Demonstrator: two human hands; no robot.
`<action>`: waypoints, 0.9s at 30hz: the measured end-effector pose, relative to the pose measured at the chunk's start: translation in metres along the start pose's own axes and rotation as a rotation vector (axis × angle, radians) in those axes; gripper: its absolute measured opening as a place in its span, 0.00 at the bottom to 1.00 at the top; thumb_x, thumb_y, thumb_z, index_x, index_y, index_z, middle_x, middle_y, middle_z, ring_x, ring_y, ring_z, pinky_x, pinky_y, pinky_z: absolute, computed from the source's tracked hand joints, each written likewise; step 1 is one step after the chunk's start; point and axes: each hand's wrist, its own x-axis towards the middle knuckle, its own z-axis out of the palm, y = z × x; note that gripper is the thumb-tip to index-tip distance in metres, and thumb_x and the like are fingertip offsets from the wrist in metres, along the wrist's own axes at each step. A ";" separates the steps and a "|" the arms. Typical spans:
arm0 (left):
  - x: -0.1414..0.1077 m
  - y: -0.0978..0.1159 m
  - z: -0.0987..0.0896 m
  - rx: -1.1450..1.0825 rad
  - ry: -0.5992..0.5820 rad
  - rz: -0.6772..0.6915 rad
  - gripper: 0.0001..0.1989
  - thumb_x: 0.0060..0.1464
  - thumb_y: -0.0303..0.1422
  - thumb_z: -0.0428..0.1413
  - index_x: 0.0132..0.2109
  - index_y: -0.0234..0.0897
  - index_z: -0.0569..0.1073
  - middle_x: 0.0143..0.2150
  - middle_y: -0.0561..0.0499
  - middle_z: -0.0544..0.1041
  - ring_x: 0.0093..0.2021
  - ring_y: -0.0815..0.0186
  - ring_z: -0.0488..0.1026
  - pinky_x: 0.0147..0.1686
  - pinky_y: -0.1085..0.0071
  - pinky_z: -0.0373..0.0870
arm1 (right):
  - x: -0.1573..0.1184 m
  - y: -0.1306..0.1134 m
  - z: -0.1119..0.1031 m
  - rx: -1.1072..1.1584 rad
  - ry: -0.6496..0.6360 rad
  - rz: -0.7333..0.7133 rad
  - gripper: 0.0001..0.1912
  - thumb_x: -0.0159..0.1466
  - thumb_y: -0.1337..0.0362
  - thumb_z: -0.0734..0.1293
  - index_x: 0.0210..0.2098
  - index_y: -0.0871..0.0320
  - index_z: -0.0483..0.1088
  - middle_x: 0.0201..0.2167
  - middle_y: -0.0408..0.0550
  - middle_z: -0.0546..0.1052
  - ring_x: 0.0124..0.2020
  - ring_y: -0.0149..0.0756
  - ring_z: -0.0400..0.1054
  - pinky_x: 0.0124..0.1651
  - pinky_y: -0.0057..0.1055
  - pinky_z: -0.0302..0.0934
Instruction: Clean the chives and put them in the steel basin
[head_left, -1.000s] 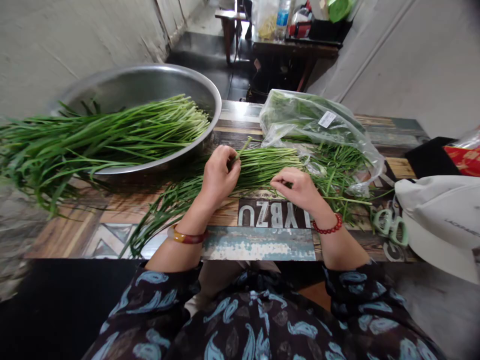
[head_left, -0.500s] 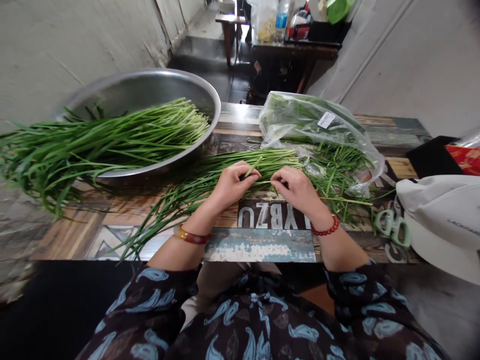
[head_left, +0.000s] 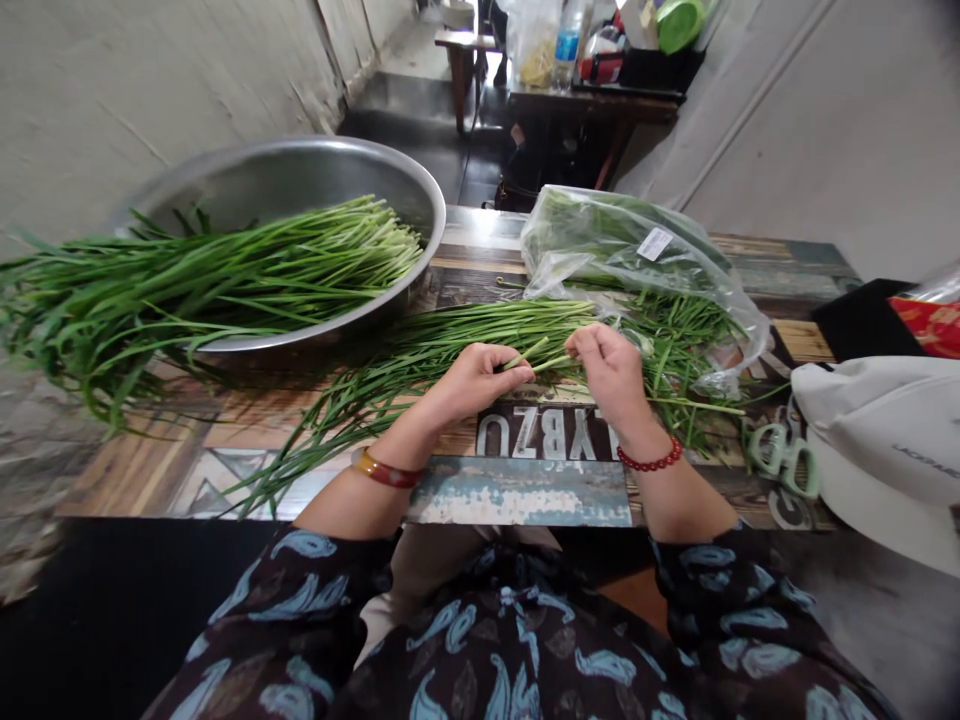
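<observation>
On the bench (head_left: 517, 490), a steel basin (head_left: 277, 180) heaped with long greens (head_left: 262, 270) sits at ten o'clock, and a clear bag (head_left: 637, 235) of more at two. A loose pile (head_left: 495, 328) lies near the centre. At its near edge the left hand (head_left: 480, 382) pinches a few stems (head_left: 537, 350); at its three o'clock, the right hand (head_left: 611, 372) meets a stem's tip, though whether it grips I cannot tell.

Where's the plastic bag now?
In the head view, the bag lies right of centre on the table, beyond the right hand and right of the bowl.
</observation>
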 end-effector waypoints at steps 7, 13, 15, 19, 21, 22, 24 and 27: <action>0.000 -0.001 -0.002 -0.080 -0.041 -0.017 0.18 0.57 0.41 0.55 0.25 0.32 0.74 0.24 0.52 0.73 0.26 0.72 0.64 0.28 0.74 0.58 | -0.001 -0.003 0.000 0.020 -0.119 -0.072 0.15 0.66 0.50 0.65 0.35 0.54 0.73 0.31 0.44 0.77 0.32 0.34 0.70 0.37 0.32 0.65; 0.002 -0.003 0.001 -0.082 -0.098 0.008 0.19 0.59 0.43 0.54 0.28 0.32 0.73 0.22 0.55 0.67 0.24 0.73 0.60 0.26 0.74 0.55 | -0.005 -0.011 0.012 -0.139 -0.156 -0.238 0.11 0.64 0.58 0.68 0.26 0.54 0.73 0.26 0.43 0.76 0.29 0.33 0.68 0.38 0.33 0.63; 0.002 -0.003 0.000 -0.071 -0.095 0.011 0.18 0.59 0.43 0.54 0.28 0.32 0.73 0.22 0.55 0.66 0.24 0.73 0.59 0.26 0.74 0.54 | -0.003 -0.008 0.010 -0.105 -0.121 -0.147 0.13 0.65 0.57 0.67 0.26 0.55 0.72 0.24 0.42 0.75 0.27 0.32 0.67 0.36 0.31 0.62; 0.000 -0.001 -0.005 -0.071 -0.091 0.006 0.18 0.59 0.43 0.54 0.31 0.32 0.74 0.23 0.55 0.67 0.25 0.73 0.60 0.26 0.74 0.54 | 0.007 0.003 -0.004 0.063 0.096 -0.003 0.18 0.66 0.49 0.65 0.28 0.55 0.68 0.21 0.39 0.68 0.23 0.28 0.59 0.29 0.28 0.55; -0.002 0.001 -0.008 -0.143 -0.083 0.010 0.18 0.60 0.44 0.55 0.33 0.32 0.74 0.25 0.53 0.69 0.26 0.72 0.62 0.27 0.75 0.58 | 0.012 0.008 -0.013 0.176 0.199 0.021 0.21 0.67 0.47 0.62 0.26 0.55 0.64 0.20 0.37 0.63 0.21 0.27 0.55 0.26 0.28 0.52; -0.002 0.002 -0.009 -0.205 -0.080 0.009 0.18 0.60 0.45 0.55 0.33 0.33 0.73 0.27 0.53 0.70 0.27 0.72 0.64 0.28 0.75 0.60 | 0.013 0.009 -0.016 0.208 0.214 0.017 0.22 0.68 0.46 0.61 0.25 0.54 0.63 0.20 0.37 0.61 0.21 0.27 0.54 0.25 0.28 0.51; -0.004 0.004 -0.011 -0.348 -0.083 -0.010 0.18 0.59 0.47 0.56 0.34 0.34 0.70 0.29 0.52 0.71 0.28 0.72 0.66 0.29 0.74 0.64 | 0.013 0.009 -0.021 0.181 0.150 -0.019 0.23 0.69 0.48 0.61 0.23 0.55 0.61 0.20 0.38 0.61 0.21 0.27 0.55 0.27 0.28 0.52; -0.004 0.006 -0.013 -0.477 -0.051 -0.037 0.17 0.57 0.46 0.59 0.35 0.36 0.66 0.29 0.54 0.70 0.25 0.73 0.66 0.24 0.76 0.64 | 0.012 0.004 -0.024 0.018 -0.089 -0.118 0.15 0.65 0.53 0.67 0.26 0.55 0.69 0.24 0.40 0.70 0.26 0.29 0.63 0.32 0.29 0.59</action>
